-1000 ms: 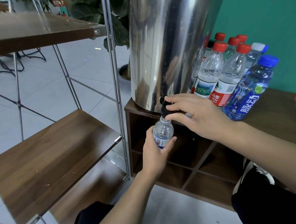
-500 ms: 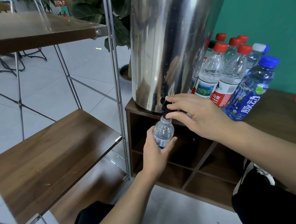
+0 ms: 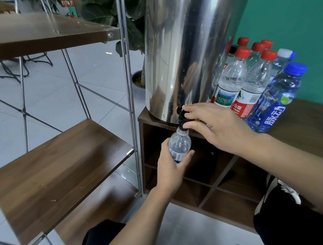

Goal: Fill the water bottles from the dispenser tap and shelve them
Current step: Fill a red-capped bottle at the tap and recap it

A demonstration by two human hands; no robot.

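The left hand (image 3: 169, 169) wrapped its fingers round the bottle (image 3: 179, 145) under the tap (image 3: 182, 117); the right hand (image 3: 219, 126) pinched the tap.

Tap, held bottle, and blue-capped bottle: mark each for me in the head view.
tap (image 3: 181, 115): head view, on its black body just left of the fingers.
held bottle (image 3: 179, 143): head view, on the clear shoulder above the label.
blue-capped bottle (image 3: 274, 100): head view, on the middle of its printed label.

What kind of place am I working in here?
Probably an office or shop break corner: a steel water dispenser on a wooden cubby cabinet, a metal-framed shelf rack, tiled floor.
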